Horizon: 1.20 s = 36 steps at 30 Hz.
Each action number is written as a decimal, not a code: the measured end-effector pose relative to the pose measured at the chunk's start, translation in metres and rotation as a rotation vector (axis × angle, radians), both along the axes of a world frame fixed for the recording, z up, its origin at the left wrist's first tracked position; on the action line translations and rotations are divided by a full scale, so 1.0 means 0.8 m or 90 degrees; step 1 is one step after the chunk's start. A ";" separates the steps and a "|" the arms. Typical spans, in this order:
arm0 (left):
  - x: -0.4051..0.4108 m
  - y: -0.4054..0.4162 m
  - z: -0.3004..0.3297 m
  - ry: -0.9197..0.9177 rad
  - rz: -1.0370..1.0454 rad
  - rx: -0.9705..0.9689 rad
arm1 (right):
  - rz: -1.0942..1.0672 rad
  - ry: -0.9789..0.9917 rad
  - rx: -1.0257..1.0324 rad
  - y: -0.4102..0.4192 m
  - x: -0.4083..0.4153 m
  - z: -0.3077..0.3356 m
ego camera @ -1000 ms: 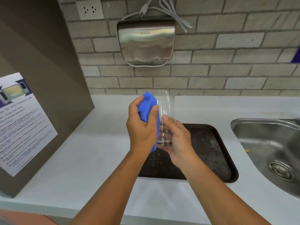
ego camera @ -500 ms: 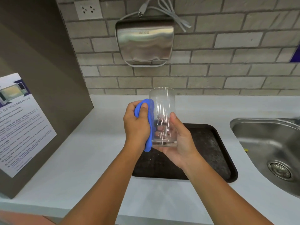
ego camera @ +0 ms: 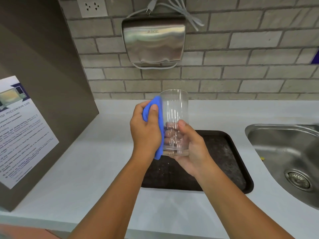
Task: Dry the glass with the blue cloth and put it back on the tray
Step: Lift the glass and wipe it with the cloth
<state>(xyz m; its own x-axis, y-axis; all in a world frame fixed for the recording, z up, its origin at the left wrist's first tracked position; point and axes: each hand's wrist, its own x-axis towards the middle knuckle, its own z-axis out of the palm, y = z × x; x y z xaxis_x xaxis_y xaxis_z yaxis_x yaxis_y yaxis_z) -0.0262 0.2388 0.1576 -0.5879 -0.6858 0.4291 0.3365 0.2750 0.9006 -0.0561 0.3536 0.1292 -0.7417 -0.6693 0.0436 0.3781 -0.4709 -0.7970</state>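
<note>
A clear drinking glass (ego camera: 174,107) is held upright above the left part of a dark tray (ego camera: 229,157). My right hand (ego camera: 191,149) grips its lower half from the right and underneath. My left hand (ego camera: 145,133) presses a folded blue cloth (ego camera: 159,135) flat against the glass's left side. The cloth runs from just under the rim down past the base. The tray lies on the white counter with nothing standing on it.
A steel sink (ego camera: 286,152) is set into the counter at the right. A grey box with a microwave notice (ego camera: 22,128) stands at the left. A steel hand dryer (ego camera: 153,42) and a socket (ego camera: 92,6) are on the brick wall behind.
The glass has turned upright and come into fuller view. My left hand and the cloth have shifted from covering its front to lying along its left side.
</note>
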 end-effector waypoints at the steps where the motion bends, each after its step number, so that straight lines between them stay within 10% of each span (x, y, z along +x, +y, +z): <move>1: -0.006 -0.005 -0.003 -0.067 -0.035 0.089 | -0.004 0.007 -0.004 0.001 -0.001 -0.003; 36: -0.047 -0.066 -0.091 -0.250 -0.223 0.319 | -0.280 0.194 0.426 0.071 -0.123 -0.134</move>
